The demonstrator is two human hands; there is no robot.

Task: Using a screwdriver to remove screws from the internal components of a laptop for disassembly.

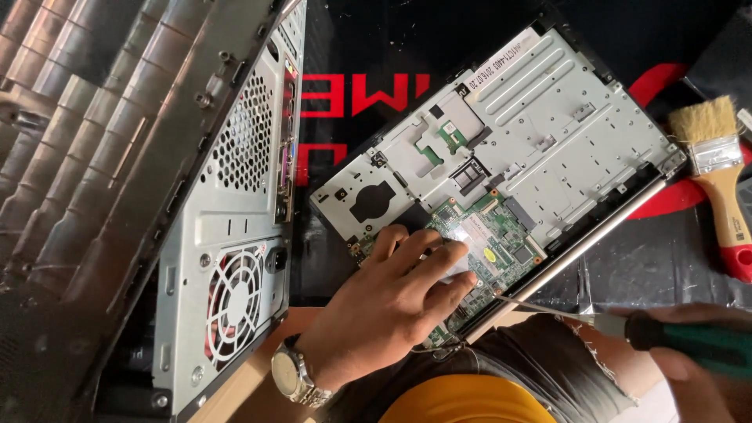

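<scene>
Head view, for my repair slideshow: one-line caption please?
Left hand steadies an opened laptop's green circuit board while the right hand brings in a screwdriver.

Computer tower (pixel 235 211) walls the left; paintbrush (pixel 717 168) flanks right; laptop's metal plate (pixel 548 110) lies open

Left hand (pixel 392 298): enters from 7 o'clock, palm down, fingers (pixel 439 249) spread and extended toward 1 o'clock, pressing flat. Wrist straight. Right hand (pixel 689 364): at 4 o'clock, partly cropped, fingers curled closed in a grip, pointing toward 9 o'clock.
</scene>
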